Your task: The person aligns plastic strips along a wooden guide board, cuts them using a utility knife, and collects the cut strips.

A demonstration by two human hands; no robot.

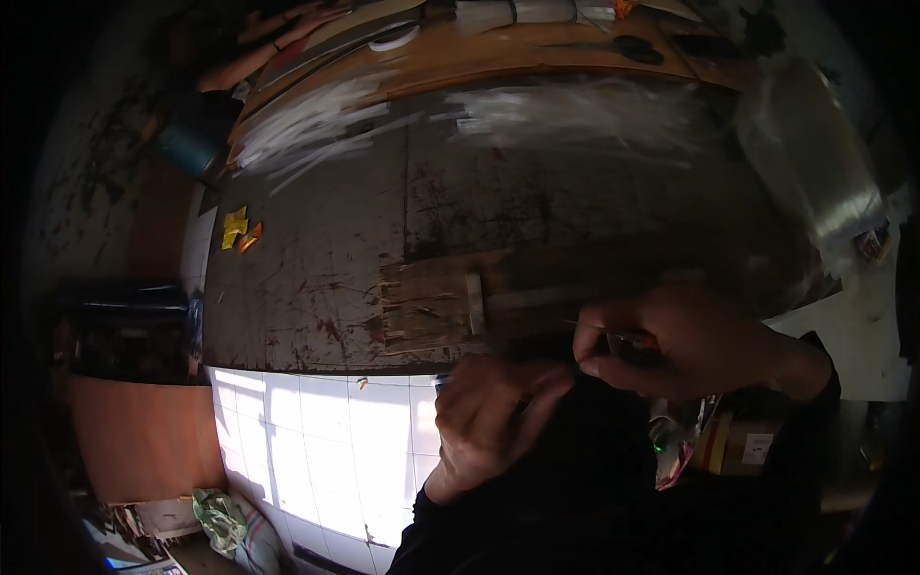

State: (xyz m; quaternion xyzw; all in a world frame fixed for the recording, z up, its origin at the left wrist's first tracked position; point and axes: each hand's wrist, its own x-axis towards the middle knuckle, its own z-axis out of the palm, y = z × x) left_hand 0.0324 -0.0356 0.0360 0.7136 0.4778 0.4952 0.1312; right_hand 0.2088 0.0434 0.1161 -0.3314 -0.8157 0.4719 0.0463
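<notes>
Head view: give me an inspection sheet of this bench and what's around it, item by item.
Surface: dark worktable, scratched and stained
Job's things: frayed brown slab, pale strip across it
Clutter: blurred whitish strands, yellow wrappers, dark-handled scissors
Grip: right hand pinches a thin item with a red part; left hand beside it, contents unclear
Cables: nothing seen
Surroundings: another person's arm, sunlit tiled floor

Both hands near the table edge — yellow wrappers well off leftward.
</notes>
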